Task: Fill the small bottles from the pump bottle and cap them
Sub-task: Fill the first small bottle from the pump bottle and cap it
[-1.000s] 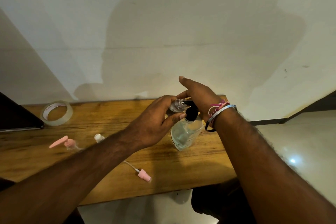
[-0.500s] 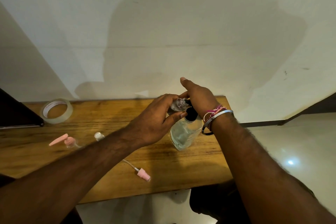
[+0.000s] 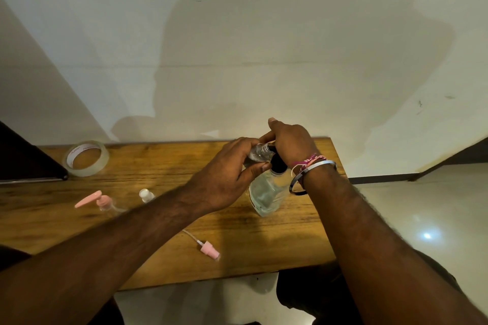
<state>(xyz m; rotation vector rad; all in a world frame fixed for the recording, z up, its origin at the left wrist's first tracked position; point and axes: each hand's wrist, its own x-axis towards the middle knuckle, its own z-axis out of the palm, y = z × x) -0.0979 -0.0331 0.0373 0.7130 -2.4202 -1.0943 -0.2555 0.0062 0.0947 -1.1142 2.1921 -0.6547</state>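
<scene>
Pump bottle (image 3: 265, 191) stood upright on the wooden table (image 3: 264, 245), clear body, black pump head under the right hand. Right hand (image 3: 289, 144) lay over the pump head, fingers curled down round it, one finger raised. Left hand (image 3: 227, 179) just left of the pump bottle, fingers and thumb pinching a small clear bottle (image 3: 260, 152), held tilted with its open neck against the pump head. Well left of the pump bottle: a second small bottle (image 3: 146, 195) with a pale cap, and farther left a pink pump top (image 3: 97, 199) on another small bottle. Nearer the table's front edge than the pump bottle lay a loose pink sprayer cap (image 3: 210, 250) with its tube. Tape roll (image 3: 85, 158) sat far left, by the wall.
</scene>
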